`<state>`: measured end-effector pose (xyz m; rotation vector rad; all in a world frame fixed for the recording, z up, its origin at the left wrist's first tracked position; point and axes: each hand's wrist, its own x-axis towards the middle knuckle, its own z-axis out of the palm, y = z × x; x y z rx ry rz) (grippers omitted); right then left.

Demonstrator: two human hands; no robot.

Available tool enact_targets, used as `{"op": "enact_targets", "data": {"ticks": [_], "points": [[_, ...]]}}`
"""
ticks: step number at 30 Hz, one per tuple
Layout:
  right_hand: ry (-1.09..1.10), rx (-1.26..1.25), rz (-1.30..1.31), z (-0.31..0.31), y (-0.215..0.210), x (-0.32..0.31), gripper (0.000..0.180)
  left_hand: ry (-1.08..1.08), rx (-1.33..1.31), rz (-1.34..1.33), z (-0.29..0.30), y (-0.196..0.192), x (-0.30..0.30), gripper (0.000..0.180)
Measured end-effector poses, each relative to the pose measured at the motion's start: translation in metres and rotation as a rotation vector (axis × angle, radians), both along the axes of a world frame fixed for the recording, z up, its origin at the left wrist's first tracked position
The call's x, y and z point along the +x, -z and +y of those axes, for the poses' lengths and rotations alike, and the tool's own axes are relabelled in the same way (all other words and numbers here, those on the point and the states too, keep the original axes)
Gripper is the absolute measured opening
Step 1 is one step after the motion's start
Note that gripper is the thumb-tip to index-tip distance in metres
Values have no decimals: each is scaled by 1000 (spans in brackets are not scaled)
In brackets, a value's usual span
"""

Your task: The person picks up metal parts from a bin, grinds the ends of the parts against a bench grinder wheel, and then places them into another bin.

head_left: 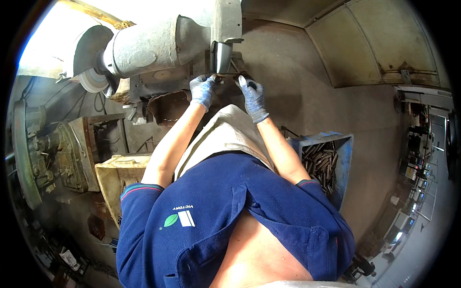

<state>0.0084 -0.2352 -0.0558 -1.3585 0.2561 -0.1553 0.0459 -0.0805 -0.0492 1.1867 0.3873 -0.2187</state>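
A large grey bench grinder (pixel 149 45) stands in front of me, and its right wheel (pixel 223 57) points down between my hands. My left hand (pixel 202 91), in a blue-and-white work glove, is closed just left of and below that wheel. On the other side my right hand (pixel 253 98), gloved alike, has its fingers bent in a pinch near the wheel's lower edge. A narrow dark piece seems to lie between the fingertips, but it is too small and dark to name. Whether it touches the wheel I cannot tell.
A blue bin (pixel 343 165) of dark metal rods (pixel 321 163) stands by my right elbow. By my left elbow is a pale yellow crate (pixel 122 163). The grinder's white left wheel (pixel 93 80) and an old green machine (pixel 62 153) are at the left. A light cloth (pixel 225 129) covers my lap.
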Motion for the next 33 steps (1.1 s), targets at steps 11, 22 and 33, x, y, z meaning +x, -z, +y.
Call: {"op": "enact_targets", "data": {"ticks": [11, 22, 33], "points": [[-64, 141, 26, 48, -13, 4, 17, -65, 116, -17, 49, 32, 11, 10], [-196, -627, -563, 28, -41, -40, 35, 97, -103, -213, 72, -57, -52, 14], [-218, -846, -788, 18, -106, -67, 42, 179, 31, -303, 82, -96, -74, 19]]}}
